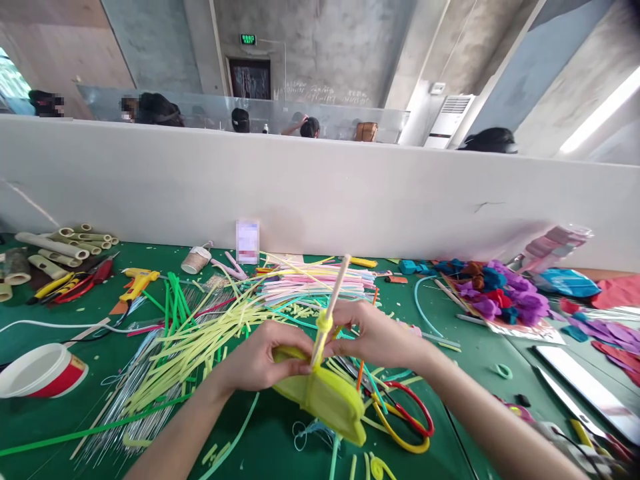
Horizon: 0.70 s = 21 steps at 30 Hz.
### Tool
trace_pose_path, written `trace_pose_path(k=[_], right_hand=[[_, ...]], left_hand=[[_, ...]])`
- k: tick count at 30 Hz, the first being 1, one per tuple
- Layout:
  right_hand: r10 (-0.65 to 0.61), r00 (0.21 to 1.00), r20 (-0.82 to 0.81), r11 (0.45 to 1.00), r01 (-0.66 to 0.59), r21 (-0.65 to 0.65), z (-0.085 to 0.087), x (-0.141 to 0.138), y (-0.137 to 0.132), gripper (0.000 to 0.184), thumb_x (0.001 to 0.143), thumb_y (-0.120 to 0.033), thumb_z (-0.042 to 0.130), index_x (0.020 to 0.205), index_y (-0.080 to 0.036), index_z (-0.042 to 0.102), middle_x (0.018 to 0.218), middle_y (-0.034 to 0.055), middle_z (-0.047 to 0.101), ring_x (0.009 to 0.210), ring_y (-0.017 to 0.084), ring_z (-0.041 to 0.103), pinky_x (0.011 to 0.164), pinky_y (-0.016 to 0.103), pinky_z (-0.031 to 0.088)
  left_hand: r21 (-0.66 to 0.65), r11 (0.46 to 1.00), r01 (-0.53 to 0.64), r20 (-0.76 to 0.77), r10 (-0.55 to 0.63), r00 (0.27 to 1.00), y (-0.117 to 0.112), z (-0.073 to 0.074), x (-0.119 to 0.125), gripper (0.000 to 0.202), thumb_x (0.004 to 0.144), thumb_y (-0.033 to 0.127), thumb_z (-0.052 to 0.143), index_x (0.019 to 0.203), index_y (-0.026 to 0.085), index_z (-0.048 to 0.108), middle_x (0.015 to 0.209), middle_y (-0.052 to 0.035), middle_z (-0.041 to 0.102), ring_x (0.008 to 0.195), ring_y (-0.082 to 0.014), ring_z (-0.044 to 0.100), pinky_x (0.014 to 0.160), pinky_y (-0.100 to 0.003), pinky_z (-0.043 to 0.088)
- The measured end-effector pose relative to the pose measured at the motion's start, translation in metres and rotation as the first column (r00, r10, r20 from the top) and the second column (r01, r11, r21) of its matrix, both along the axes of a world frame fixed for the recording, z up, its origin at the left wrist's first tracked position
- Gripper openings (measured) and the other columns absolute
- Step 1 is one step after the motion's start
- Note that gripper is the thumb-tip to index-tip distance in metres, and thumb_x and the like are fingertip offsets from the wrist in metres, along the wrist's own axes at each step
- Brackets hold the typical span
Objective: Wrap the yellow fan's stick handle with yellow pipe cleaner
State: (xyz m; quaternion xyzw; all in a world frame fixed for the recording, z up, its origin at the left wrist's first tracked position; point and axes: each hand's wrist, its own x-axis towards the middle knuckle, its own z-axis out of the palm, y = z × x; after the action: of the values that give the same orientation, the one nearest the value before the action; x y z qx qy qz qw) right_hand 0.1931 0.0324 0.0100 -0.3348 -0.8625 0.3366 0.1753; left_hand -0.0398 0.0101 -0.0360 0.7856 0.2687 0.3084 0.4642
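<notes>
My left hand [263,357] is closed on a flat yellow-green padded piece [325,400] with a rounded, notched outline, thumb on its top edge. A pale wooden stick [339,287] rises from that edge, tilted slightly right. Around the stick's lower part sits a yellow wrapped strip [325,323]. My right hand [367,333] is closed just right of the stick, its fingertips pinching at the yellow strip; the exact grip is partly hidden. Beneath my hands lie scissors with red and yellow handles [425,423], blades partly covered, and a tangle of light blue thread [315,433].
Yellow-green strips [200,333], metal wires [125,393] and pink strips [300,283] cover the middle and left. A yellow glue gun [136,283], pliers [75,283] and a paper tub [45,373] stand left. Purple flowers [525,293] and a knife [570,400] lie right. A white partition [320,193] stands behind.
</notes>
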Motion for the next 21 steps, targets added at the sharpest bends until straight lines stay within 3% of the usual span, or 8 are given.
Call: trace_pose_path(k=[3, 6, 10, 14, 19, 21], right_hand=[[-0.068, 0.988, -0.139, 0.993, 0.054, -0.108, -0.025, -0.012, -0.019, 0.007, 0.083, -0.021, 0.075, 0.088, -0.020, 0.072, 0.085, 0.0006, 0.071, 0.080, 0.016, 0.064, 0.073, 0.028, 0.049], [-0.119, 0.954, -0.275, 0.989, 0.088, -0.122, -0.043, -0.024, -0.040, 0.003, 0.090, -0.017, 0.065, 0.093, -0.019, 0.066, 0.095, 0.0026, 0.069, 0.089, 0.016, 0.063, 0.080, 0.028, 0.049], [-0.141, 0.937, -0.321, 0.990, 0.129, -0.060, -0.046, -0.030, -0.056, 0.008, 0.093, -0.015, 0.058, 0.096, -0.021, 0.062, 0.093, 0.0007, 0.067, 0.085, 0.014, 0.061, 0.076, 0.026, 0.047], [-0.150, 0.937, -0.317, 0.989, 0.145, -0.041, -0.044, -0.032, -0.058, 0.008, 0.086, -0.019, 0.073, 0.092, -0.021, 0.068, 0.090, 0.0019, 0.070, 0.083, 0.015, 0.063, 0.074, 0.026, 0.048], [-0.079, 0.898, -0.433, 0.987, 0.132, 0.093, -0.058, -0.043, -0.056, 0.011, 0.088, -0.021, 0.072, 0.097, -0.023, 0.076, 0.086, 0.0034, 0.074, 0.079, 0.016, 0.064, 0.074, 0.027, 0.051], [-0.073, 0.882, -0.465, 0.984, 0.139, 0.108, -0.063, -0.046, -0.055, 0.011, 0.090, -0.021, 0.070, 0.095, -0.024, 0.078, 0.088, 0.0044, 0.073, 0.081, 0.017, 0.066, 0.075, 0.027, 0.053]], left_hand=[[-0.068, 0.981, 0.180, -0.038, -0.182, 0.983, 0.014, 0.003, -0.015, 0.009, 0.082, 0.025, 0.075, 0.089, 0.020, 0.079, 0.089, -0.0054, 0.076, 0.086, -0.0189, 0.068, 0.082, -0.027, 0.051], [-0.113, 0.967, 0.231, -0.031, -0.235, 0.971, 0.021, -0.001, -0.022, 0.009, 0.081, 0.028, 0.077, 0.087, 0.021, 0.079, 0.094, -0.0051, 0.073, 0.091, -0.0195, 0.066, 0.085, -0.027, 0.050], [-0.117, 0.970, 0.211, -0.022, -0.215, 0.976, 0.019, -0.007, -0.026, 0.011, 0.080, 0.032, 0.078, 0.086, 0.022, 0.078, 0.099, -0.0044, 0.068, 0.094, -0.0194, 0.063, 0.088, -0.028, 0.048], [-0.149, 0.968, 0.201, 0.002, -0.203, 0.979, 0.018, -0.009, -0.027, 0.019, 0.081, 0.038, 0.077, 0.087, 0.021, 0.076, 0.097, -0.0044, 0.065, 0.096, -0.0198, 0.061, 0.090, -0.030, 0.047], [-0.204, 0.935, 0.290, 0.056, -0.285, 0.957, 0.025, -0.017, -0.032, 0.029, 0.071, 0.047, 0.083, 0.077, 0.020, 0.076, 0.092, -0.0046, 0.067, 0.102, -0.0249, 0.061, 0.094, -0.035, 0.048], [-0.199, 0.943, 0.267, 0.044, -0.263, 0.964, 0.028, -0.021, -0.034, 0.030, 0.068, 0.047, 0.085, 0.079, 0.021, 0.076, 0.093, -0.0045, 0.069, 0.108, -0.0274, 0.060, 0.100, -0.038, 0.046]])
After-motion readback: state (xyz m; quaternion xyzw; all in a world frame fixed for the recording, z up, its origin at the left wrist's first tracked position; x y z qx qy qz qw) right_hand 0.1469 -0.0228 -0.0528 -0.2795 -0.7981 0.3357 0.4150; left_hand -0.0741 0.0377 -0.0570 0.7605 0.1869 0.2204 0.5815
